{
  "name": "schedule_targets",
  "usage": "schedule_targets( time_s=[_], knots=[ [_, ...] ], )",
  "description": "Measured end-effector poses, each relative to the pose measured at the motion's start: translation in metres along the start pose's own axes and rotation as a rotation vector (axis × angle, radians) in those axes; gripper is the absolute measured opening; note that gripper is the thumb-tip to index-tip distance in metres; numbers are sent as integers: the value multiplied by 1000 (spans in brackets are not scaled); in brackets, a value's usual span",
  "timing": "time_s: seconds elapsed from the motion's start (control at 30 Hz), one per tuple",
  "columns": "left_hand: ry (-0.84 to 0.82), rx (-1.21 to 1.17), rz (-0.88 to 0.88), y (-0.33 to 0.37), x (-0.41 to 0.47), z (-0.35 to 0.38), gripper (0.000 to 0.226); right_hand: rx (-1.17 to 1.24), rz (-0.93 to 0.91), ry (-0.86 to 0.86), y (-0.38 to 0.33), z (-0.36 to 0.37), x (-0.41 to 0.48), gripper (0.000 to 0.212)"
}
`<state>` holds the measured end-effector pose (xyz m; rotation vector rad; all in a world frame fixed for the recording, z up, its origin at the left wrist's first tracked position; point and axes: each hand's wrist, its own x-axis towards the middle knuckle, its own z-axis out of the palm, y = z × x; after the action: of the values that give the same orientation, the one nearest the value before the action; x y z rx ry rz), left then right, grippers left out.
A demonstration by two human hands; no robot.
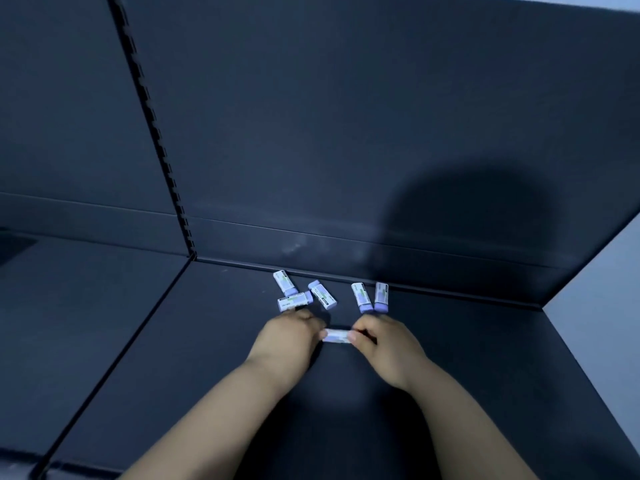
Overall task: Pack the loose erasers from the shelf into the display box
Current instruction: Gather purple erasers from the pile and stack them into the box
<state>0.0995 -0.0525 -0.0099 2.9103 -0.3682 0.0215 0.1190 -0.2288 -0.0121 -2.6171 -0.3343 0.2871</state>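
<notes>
Below frame centre, my left hand and right hand pinch one eraser by its ends, seemingly to lift it.

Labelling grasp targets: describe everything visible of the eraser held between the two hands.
The eraser is a small rectangular block, pale lilac-white, seemingly paper-sleeved; its print is too blurred to read. It lies level, long axis left to right, over the dark shelf; whether it rests there is unclear. The left hand pinches its left end, the right hand its right end.
</notes>
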Motion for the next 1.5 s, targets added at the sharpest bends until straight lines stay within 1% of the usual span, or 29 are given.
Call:
schedule_targets(
  time_s=[0.1, 0.17, 0.43, 0.57, 0.67, 0.7, 0.73, 0.8, 0.83, 0.87, 0.93, 1.0, 1.1, 1.23, 1.37, 1.5],
  knots=[
    [23, -13, -35, 1, 0, -2, 23, -26, -4, -90, 3, 1, -1, 38],
    [29, -8, -50, 2, 1, -3, 23, -18, -6, -115, 2, 1, -4, 41],
    [-104, 29, -35, 7, -2, -3, 27, -2, -15, -72, 10, 3, 0, 32],
    [-116, 108, -77, 15, -4, 0, 29, 102, -59, -70, 14, 1, -1, 13],
    [-129, 146, -73, 21, -5, -4, 41, 179, -79, -78, 17, 0, -5, 18],
    [-147, 128, -62, 21, -5, -6, 42, 193, -89, -78, 18, 0, -5, 22],
    [-162, 86, -55, 18, -6, -10, 39, 207, -99, -82, 19, 0, -5, 25],
    [-183, -126, -109, 4, -6, -17, 29, 229, -120, -106, 20, -1, -7, 21],
    [-159, -231, -151, -5, -4, -20, 28, 238, -124, -117, 20, -2, -8, 17],
    [-102, -276, -188, -15, -1, -23, 29, 242, -125, -122, 20, -2, -8, 17],
    [31, -212, -208, -33, 8, -24, 27, 236, -123, -127, 20, -3, -9, 23],
    [67, -132, -218, -42, 17, -21, 30, 227, -119, -127, 19, -3, -9, 29],
    [11, -104, -240, -46, 26, -11, 36, 195, -121, -119, 16, -2, -10, 32],
    [13, -48, -265, -41, 29, -4, 36, 180, -123, -112, 16, -3, -10, 31],
    [-40, -171, -344, -26, 9, -15, 42, 178, -128, -107, 14, -3, -11, 34],
    [-70, -155, -359, -14, -24, -28, 42, 145, -152, -126, 11, -2, -13, 54]
  ],
)
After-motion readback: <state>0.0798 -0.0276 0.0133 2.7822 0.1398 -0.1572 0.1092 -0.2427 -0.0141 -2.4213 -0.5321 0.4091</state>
